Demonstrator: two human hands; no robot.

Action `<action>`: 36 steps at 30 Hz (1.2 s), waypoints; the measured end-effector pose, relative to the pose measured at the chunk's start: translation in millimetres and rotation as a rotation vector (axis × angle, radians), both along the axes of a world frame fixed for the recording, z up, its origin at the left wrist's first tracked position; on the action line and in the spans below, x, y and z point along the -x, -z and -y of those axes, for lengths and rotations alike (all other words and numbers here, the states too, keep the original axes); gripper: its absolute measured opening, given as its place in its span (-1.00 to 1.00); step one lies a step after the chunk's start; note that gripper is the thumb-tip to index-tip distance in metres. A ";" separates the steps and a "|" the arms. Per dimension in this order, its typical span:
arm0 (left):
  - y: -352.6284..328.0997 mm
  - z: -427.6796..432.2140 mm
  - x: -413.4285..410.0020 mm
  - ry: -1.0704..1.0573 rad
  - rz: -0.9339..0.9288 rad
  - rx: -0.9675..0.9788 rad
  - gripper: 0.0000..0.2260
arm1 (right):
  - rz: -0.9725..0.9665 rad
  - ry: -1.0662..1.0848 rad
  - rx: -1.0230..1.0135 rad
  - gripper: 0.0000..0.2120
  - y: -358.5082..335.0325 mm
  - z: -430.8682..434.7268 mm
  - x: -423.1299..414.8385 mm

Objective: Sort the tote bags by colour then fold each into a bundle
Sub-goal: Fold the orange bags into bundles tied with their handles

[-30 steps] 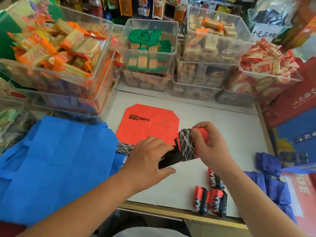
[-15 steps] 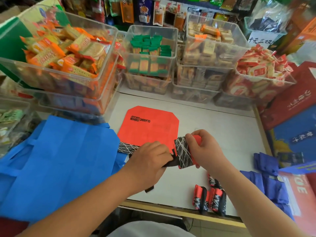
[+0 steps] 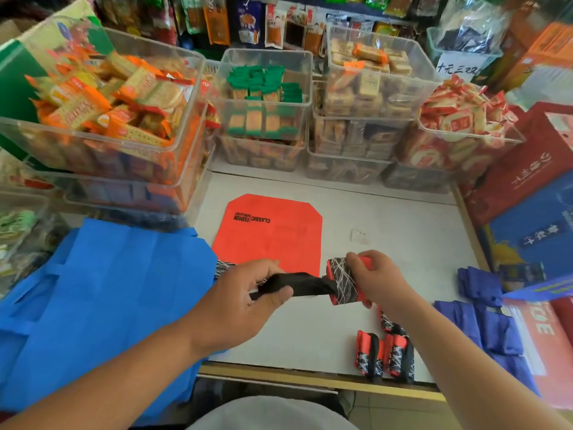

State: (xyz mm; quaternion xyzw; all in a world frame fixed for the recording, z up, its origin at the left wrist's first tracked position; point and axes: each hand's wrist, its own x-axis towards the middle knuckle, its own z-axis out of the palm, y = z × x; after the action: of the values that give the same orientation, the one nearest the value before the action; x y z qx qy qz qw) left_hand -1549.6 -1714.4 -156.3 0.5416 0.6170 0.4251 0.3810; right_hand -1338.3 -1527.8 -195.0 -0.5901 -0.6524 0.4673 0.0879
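Note:
My right hand (image 3: 376, 279) grips a rolled red tote bundle (image 3: 341, 282) with a black-and-white scribble band, held above the white table (image 3: 387, 218). Its black strap (image 3: 297, 285) stretches left into my left hand (image 3: 248, 301), which pinches the strap's end. A flat red tote bag (image 3: 273, 234) printed "CLASSIC FASHION" lies on the table behind my hands. Three finished red bundles (image 3: 386, 352) sit near the front edge. Flat light-blue tote bags (image 3: 93, 293) are piled at the left. Dark-blue folded bags (image 3: 486, 324) lie at the right.
Clear plastic bins of wrapped snacks (image 3: 263, 103) stand stacked along the back and left of the table. Red and blue gift boxes (image 3: 527, 197) line the right side. A small white tag (image 3: 359, 236) lies on the table. The wooden front edge (image 3: 310, 380) runs below the bundles.
My left hand has pulled the black strap out to the left, away from the bundle. My right hand has shifted slightly right with the bundle.

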 end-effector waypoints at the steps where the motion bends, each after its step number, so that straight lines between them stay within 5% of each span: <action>1: 2.0 -2.8 -1.4 -0.070 0.091 0.039 -0.91 | -0.004 0.003 0.028 -0.70 8.7 3.4 2.1; 8: 99.4 -32.0 -0.3 -0.644 0.214 0.488 -0.71 | 0.019 0.007 -0.069 -0.77 92.2 30.4 16.9; 19: 185.5 -40.6 -37.4 -0.703 0.315 0.914 -0.72 | 0.368 -0.191 -0.183 -0.69 209.7 58.0 2.3; 24: 201.7 -42.6 -40.7 -0.670 0.250 0.945 -0.72 | 0.572 -0.504 -0.636 -0.74 228.0 58.8 -2.5; 27: 208.2 -42.1 -39.3 -0.625 0.210 0.925 -0.72 | 0.530 -0.753 -0.596 -0.45 222.9 62.0 5.9; 32: 217.1 -38.9 -31.2 -0.668 0.302 0.933 -0.75 | 0.333 -0.676 -0.775 -0.59 246.8 70.3 -12.4; 36: 224.1 -33.8 -32.3 -0.680 0.315 0.981 -0.75 | 0.189 -0.604 -0.669 -0.49 265.7 89.0 -28.0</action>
State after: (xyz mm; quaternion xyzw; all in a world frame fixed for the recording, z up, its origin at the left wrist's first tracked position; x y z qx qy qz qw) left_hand -1517.3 -1680.6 -380.5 0.0067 0.8150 0.2645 0.5154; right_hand -1310.3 -1616.8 -460.7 -0.3527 -0.9154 0.1798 0.0733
